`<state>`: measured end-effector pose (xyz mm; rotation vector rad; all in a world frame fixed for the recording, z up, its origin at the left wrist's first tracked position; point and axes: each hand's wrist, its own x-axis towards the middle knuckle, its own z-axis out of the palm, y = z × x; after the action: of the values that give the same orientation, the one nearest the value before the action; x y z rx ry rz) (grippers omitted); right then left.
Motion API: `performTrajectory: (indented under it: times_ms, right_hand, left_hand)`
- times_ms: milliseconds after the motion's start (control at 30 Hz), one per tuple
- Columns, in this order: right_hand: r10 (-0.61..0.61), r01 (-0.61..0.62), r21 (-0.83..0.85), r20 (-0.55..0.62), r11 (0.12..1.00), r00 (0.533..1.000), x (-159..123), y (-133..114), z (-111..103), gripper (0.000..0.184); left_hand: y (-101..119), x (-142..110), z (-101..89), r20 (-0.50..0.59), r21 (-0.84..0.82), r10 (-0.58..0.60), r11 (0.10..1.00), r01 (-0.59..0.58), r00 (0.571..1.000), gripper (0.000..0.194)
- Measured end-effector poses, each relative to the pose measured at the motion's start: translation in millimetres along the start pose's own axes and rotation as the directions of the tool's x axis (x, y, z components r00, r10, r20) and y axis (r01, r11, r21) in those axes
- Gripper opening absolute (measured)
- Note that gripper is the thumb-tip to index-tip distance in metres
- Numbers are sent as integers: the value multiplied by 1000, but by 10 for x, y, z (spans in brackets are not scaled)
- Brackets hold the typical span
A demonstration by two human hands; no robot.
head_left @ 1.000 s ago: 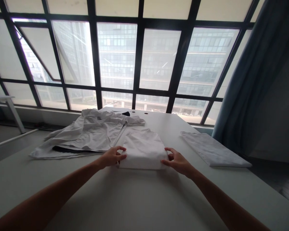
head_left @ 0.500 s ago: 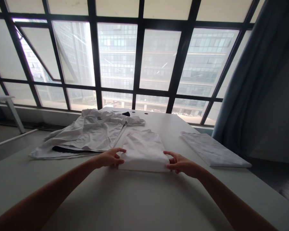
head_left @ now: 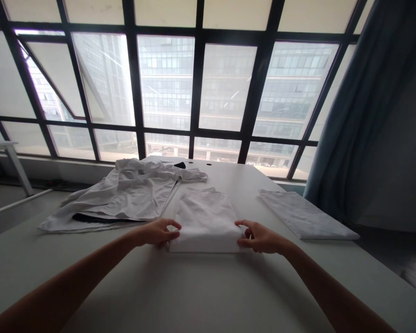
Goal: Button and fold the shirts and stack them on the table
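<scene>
A folded white garment (head_left: 208,217) lies flat on the white table in front of me, its folded front edge towards me. At its left side my left hand (head_left: 159,232) pinches the edge, thumb on the near part and index finger a little farther up. My right hand (head_left: 258,237) grips the opposite side in much the same way, with thumb and index finger at the edge. The lower fingers of both hands are partly hidden. The garment's far end looks narrower and slightly uneven.
Loose, crumpled white garments (head_left: 131,189) with a dark strip spread over the table's left side. Another flat folded white piece (head_left: 305,215) rests near the right edge of the table (head_left: 208,291). Beyond are large windows (head_left: 166,83) and a blue curtain (head_left: 346,115).
Both hands and the folded garment have shifted slightly towards me. The view has also moved a little. The other garments lie as before.
</scene>
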<state>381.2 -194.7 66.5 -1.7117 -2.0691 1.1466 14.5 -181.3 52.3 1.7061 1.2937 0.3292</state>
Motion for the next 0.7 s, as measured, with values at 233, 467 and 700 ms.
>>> performTrajectory:
  times_ms: [233,467,700]
  right_hand:
    - [68,-68,-16,18,998,998,81,92,12,85]
    - [95,-77,84,-238,993,967,242,136,45,77]
    - [33,16,101,-468,995,883,982,88,-97,70]
  left_hand:
    - [117,-54,80,-123,287,37,958,0,992,54]
    - [333,-299,188,-136,701,148,713,-10,980,40]
    - [285,125,-14,-220,563,183,826,-28,958,39]
